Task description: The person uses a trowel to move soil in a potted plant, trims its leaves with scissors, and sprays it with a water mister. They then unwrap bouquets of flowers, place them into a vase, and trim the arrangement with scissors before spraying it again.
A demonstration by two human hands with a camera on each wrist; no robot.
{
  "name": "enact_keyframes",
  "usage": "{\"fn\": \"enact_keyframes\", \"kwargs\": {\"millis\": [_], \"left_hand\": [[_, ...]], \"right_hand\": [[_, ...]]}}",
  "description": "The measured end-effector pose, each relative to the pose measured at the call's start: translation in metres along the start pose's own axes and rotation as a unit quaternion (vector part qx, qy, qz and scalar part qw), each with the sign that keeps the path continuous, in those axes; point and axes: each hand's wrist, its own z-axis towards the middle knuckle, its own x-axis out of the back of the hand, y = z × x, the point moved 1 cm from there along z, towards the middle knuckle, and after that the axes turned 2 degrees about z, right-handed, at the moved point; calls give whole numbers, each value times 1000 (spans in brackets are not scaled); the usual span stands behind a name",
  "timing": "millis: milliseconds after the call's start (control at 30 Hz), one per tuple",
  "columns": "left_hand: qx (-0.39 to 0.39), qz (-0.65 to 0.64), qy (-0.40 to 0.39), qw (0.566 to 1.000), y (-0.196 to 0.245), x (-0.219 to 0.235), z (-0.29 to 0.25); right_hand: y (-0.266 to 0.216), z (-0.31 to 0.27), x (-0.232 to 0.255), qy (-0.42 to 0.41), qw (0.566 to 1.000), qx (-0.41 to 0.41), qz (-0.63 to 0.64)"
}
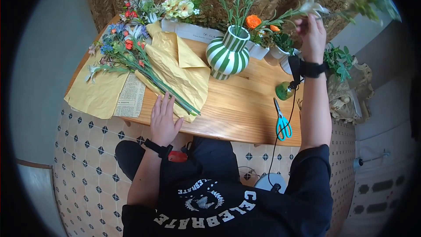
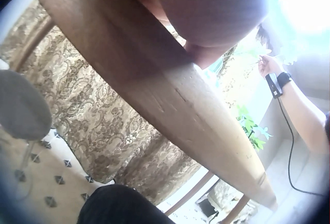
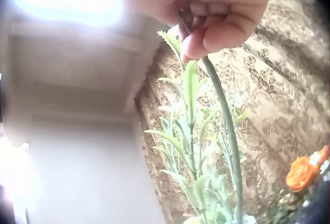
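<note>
My right hand (image 1: 312, 37) is raised at the back right of the table, its thumb and fingers pinching a thick green flower stem (image 3: 225, 108). A white lily (image 1: 310, 4) shows right above these fingers in the head view. Blurred green foliage (image 1: 370, 6) reaches out to their right. Left of them stands a green-and-white striped vase (image 1: 228, 55) holding lily stems. My left hand (image 1: 163, 117) rests at the table's front edge, fingers extended, fingertips right at the stems of a mixed bouquet (image 1: 149, 68) lying on tan wrapping paper (image 1: 188, 83).
Turquoise-handled scissors (image 1: 283, 125) and a small green glass container (image 1: 284, 91) lie at the right of the wooden table (image 1: 245, 105). Behind the vase stand orange flowers (image 1: 253, 21) and potted plants. Yellow flowers (image 1: 180, 6) fill a white box (image 1: 193, 30). A black cable (image 1: 272, 160) hangs from my right wrist.
</note>
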Motion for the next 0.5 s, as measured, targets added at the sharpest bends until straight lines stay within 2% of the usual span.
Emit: {"fn": "enact_keyframes", "kwargs": {"millis": [167, 233, 433, 500], "left_hand": [[4, 6, 1, 1000, 1, -1, -1], [1, 4, 3, 1000, 0, -1, -2], [-3, 8, 9, 1000, 0, -2, -1], [-3, 8, 8, 1000, -1, -2, -1]], "right_hand": [[8, 16, -29, -49, 997, -50, -39], [13, 20, -40, -62, 997, -45, -24], [11, 20, -54, -27, 999, -4, -43], [12, 23, -50, -24, 997, -14, -76]]}}
